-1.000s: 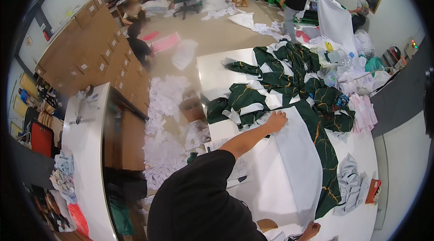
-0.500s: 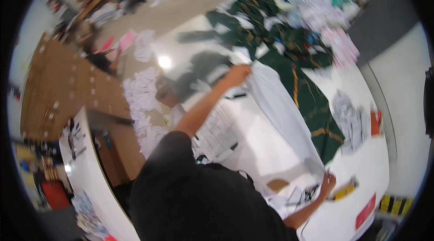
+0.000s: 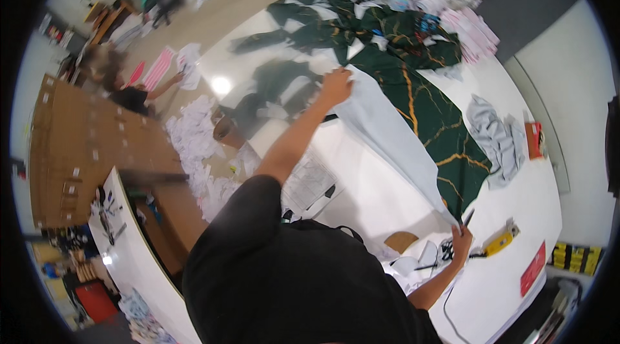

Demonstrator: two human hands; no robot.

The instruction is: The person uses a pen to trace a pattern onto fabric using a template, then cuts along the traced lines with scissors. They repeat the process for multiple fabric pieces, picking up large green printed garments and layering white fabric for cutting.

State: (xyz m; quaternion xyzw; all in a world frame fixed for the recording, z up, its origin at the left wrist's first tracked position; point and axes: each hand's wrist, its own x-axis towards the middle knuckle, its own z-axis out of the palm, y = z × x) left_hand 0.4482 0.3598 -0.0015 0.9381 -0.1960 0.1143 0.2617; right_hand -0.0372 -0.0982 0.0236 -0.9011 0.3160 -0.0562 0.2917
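Note:
A long strip of pale grey fabric (image 3: 391, 141) is stretched between my two hands above the white table. My left hand (image 3: 337, 87) pinches its far end, with my arm reached out ahead. Down at the near right, my right hand (image 3: 461, 242) grips the other end. A thin dark pointed tool (image 3: 468, 217) sticks up from the right hand's fingers; I cannot make out its kind. Dark green fabric with gold veining (image 3: 445, 144) lies just right of the strip and spreads toward the far side.
A yellow-handled cutter (image 3: 500, 242) and a red flat piece (image 3: 533, 269) lie right of my right hand. Crumpled grey cloth (image 3: 497, 141) sits at the right. Printed paper (image 3: 307, 182) rests by my left arm. Another person (image 3: 132, 95) handles cloth at the far left, beyond cardboard boxes (image 3: 103, 150).
My view has shifted, and both hands now sit slightly left and higher in it. The grey fabric stays held at both ends and looks pulled straighter. The other person's arm has reached out.

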